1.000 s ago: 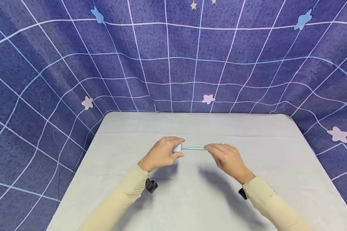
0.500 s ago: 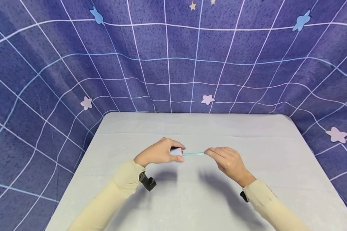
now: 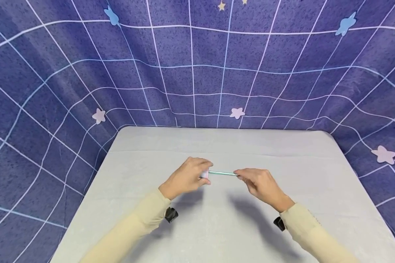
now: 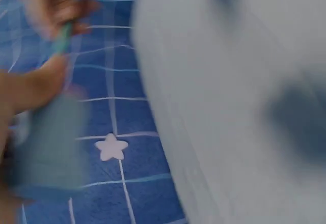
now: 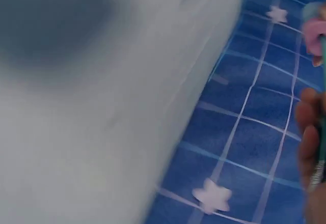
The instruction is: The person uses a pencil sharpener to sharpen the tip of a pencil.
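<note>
My left hand (image 3: 185,176) grips a small light-blue pencil sharpener (image 3: 204,174) with a pink end, fingers on its far side and thumb on the near side. A green pencil (image 3: 222,173) runs level from that pink end to my right hand (image 3: 262,185), whose fingertips and thumb pinch it. In the right wrist view the pencil meets the pink face of the sharpener (image 5: 313,34), and a silver ferrule (image 5: 318,173) shows near the palm. The left wrist view is blurred; there the sharpener (image 4: 57,137) shows its blue body. The pencil's tip is hidden. Both hands are raised above the table.
A table (image 3: 217,226) under a pale cloth lies below the hands, which cast shadows on it. Behind and beside it hangs a purple-blue curtain (image 3: 207,80) with grid lines and stars. Black straps with small devices (image 3: 171,214) sit at both wrists.
The left hand rolled, baring more of the sharpener half a second ago, and has since rolled back with it. The right hand keeps pinching the pencil and has barely shifted.
</note>
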Available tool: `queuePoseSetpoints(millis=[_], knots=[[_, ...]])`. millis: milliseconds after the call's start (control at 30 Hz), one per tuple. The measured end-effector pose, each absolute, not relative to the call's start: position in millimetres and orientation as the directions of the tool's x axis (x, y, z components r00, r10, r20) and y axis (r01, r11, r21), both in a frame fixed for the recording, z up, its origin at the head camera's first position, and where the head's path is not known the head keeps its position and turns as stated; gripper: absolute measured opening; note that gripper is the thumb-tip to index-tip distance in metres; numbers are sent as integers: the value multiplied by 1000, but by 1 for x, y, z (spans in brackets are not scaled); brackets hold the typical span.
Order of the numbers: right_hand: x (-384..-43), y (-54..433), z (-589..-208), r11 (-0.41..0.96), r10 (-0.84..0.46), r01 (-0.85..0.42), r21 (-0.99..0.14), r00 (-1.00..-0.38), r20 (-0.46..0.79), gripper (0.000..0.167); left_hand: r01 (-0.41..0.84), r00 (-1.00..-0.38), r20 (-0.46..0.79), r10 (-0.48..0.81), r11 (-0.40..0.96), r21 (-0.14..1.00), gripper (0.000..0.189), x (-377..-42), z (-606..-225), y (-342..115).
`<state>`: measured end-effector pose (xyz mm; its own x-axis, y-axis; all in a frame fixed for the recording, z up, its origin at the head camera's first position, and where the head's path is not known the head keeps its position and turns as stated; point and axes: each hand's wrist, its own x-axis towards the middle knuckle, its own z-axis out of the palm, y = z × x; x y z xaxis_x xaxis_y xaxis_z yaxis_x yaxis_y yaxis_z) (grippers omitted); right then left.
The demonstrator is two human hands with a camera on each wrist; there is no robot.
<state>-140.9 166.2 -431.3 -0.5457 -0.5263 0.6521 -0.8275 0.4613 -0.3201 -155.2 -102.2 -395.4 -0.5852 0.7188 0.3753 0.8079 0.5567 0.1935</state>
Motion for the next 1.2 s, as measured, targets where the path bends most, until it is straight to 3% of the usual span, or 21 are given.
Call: queuePoseSetpoints(millis=[67,133,200,267,367,500,567,633,733,833,900,1033,1200], knots=[[-141,167,-426,388,-518,-696,-605,-707,481,14,843,-431,513,743,533,-64,49,-153,-403,-101],[-143,169,-420,321,-517,-472,-821,-814,266,14,815,-275,608,745,516,-264,46,-152,-409,-100],[-145,173,-416,293,-547,-281,-914,-833,81,16,789,-180,642,746,499,-358,44,-152,-415,-100],[-146,175,-414,302,-581,-203,-931,-814,-11,17,786,-159,639,753,488,-380,44,-151,-420,-100],[-144,174,-417,361,-574,-244,-900,-819,-8,16,803,-228,611,758,501,-322,49,-149,-424,-100],[-135,167,-427,446,-500,-489,-749,-831,245,15,818,-350,567,746,538,-202,56,-147,-419,-105],[-132,166,-432,485,-462,-634,-602,-771,439,22,826,-397,547,737,547,-137,56,-148,-413,-109],[-130,165,-436,522,-436,-733,-437,-669,602,25,831,-440,524,729,552,-70,55,-150,-408,-111],[-132,163,-438,561,-423,-792,-240,-523,740,14,826,-514,474,715,562,48,54,-153,-403,-114],[-132,160,-441,571,-411,-806,-157,-446,795,19,817,-561,426,710,557,146,53,-154,-400,-116],[-132,159,-443,573,-390,-807,-142,-421,819,27,815,-574,402,714,546,194,55,-155,-398,-117],[-130,158,-448,578,-350,-806,-128,-386,853,28,815,-580,352,735,528,240,58,-157,-395,-117],[-132,156,-450,573,-396,-819,35,-239,886,22,775,-621,254,742,532,341,49,-159,-393,-118]])
